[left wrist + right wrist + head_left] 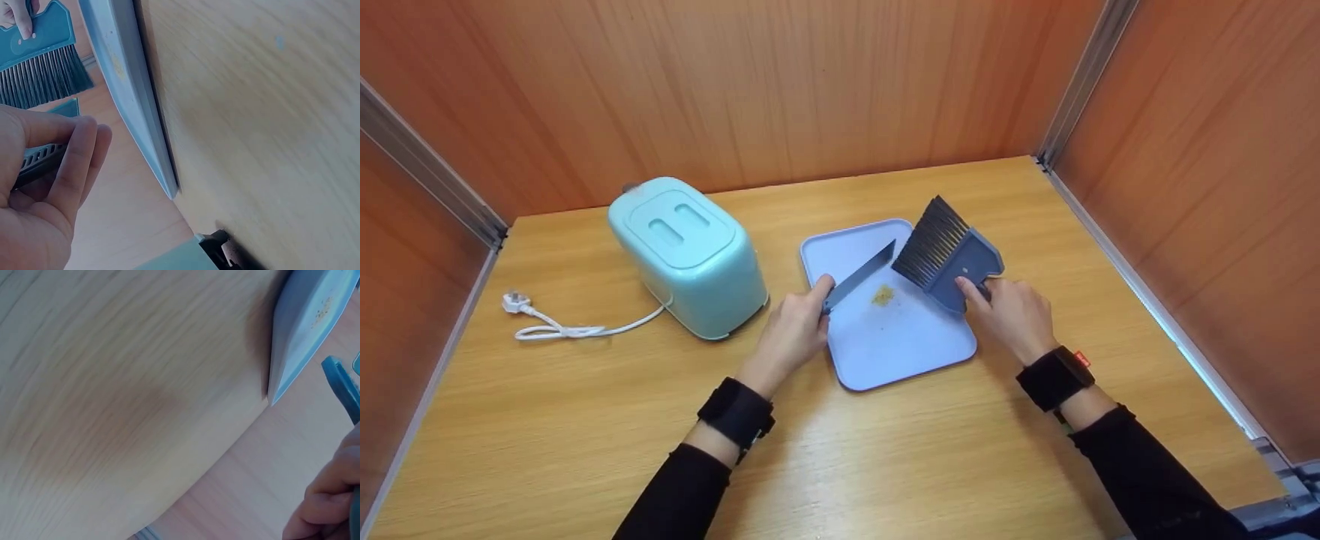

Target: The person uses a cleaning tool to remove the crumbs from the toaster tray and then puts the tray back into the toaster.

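Note:
A grey dustpan (861, 276), seen nearly edge-on, is gripped in my left hand (793, 330) above the left part of a pale blue tray (896, 352). In the left wrist view the fingers curl round its ribbed part (40, 157). My right hand (1018, 316) holds a grey brush (971, 262) by its handle, thumb on the flat body. The dark bristles (931, 240) point up and left over the tray's right side, apart from the crumbs. A small heap of yellowish crumbs (883, 295) lies mid-tray, and the right wrist view also shows these crumbs (323, 312).
Left of the tray stands a mint-green toaster (705, 277) with two short slots in its top. Its white cord (577, 331) lies bundled on the wooden table (840, 465), ending in a plug (516, 302). Wooden panels (780, 90) enclose the back and sides.

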The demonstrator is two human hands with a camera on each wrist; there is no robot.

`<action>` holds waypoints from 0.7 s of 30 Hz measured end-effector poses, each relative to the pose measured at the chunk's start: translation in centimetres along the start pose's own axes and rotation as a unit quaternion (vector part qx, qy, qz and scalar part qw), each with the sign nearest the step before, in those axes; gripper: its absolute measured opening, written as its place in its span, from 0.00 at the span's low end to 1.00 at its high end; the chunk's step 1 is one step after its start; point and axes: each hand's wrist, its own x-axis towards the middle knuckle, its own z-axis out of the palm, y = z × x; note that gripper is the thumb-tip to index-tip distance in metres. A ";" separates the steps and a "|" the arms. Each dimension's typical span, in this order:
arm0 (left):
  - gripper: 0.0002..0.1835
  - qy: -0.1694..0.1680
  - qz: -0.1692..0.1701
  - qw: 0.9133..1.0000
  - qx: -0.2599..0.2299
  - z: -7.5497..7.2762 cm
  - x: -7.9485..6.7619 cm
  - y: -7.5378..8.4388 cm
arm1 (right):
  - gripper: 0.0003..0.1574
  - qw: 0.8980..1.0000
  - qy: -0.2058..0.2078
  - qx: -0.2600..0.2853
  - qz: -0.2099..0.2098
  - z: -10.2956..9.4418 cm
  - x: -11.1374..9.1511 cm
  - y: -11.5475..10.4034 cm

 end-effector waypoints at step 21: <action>0.20 0.019 0.018 1.000 -0.012 0.1 0.3 0.4 | 0.42 0.999 0.031 0.011 -0.012 0.4 -0.1 -0.6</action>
